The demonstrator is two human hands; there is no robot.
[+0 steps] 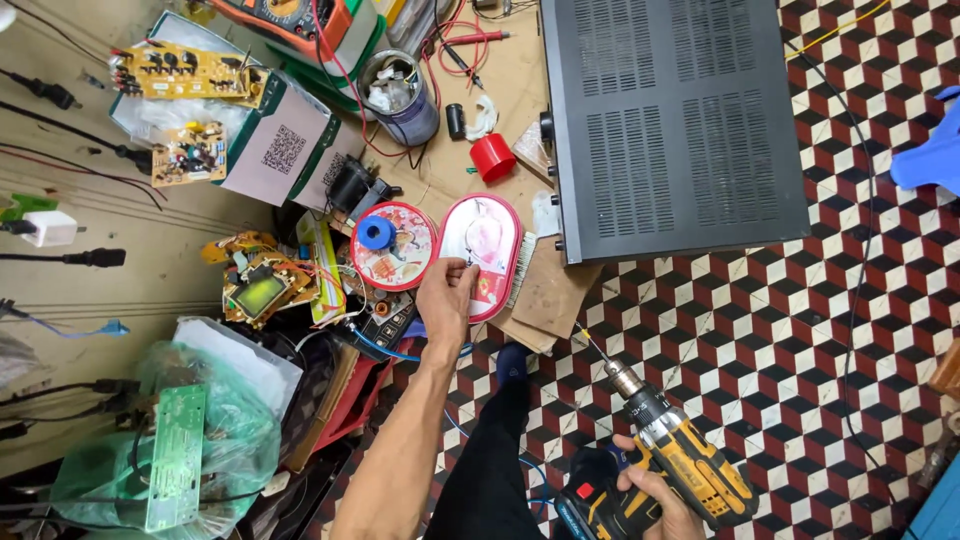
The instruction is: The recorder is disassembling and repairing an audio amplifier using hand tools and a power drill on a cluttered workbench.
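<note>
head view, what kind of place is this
Likely an electronics repair workshop, worked on the floor: loose circuit boards lie about, a multimeter sits by a black amplifier-like case, and the right hand holds a cordless drill.

My arms are bare, no sleeves; left hand [445, 300] and right hand [655, 505] ungloved, and I wear dark trousers [495, 460].

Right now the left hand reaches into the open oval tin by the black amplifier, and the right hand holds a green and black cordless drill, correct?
Not quite. The head view shows the drill in the right hand is yellow and black, not green. The rest holds: the left hand reaches into the open oval tin beside the black amplifier.
</note>
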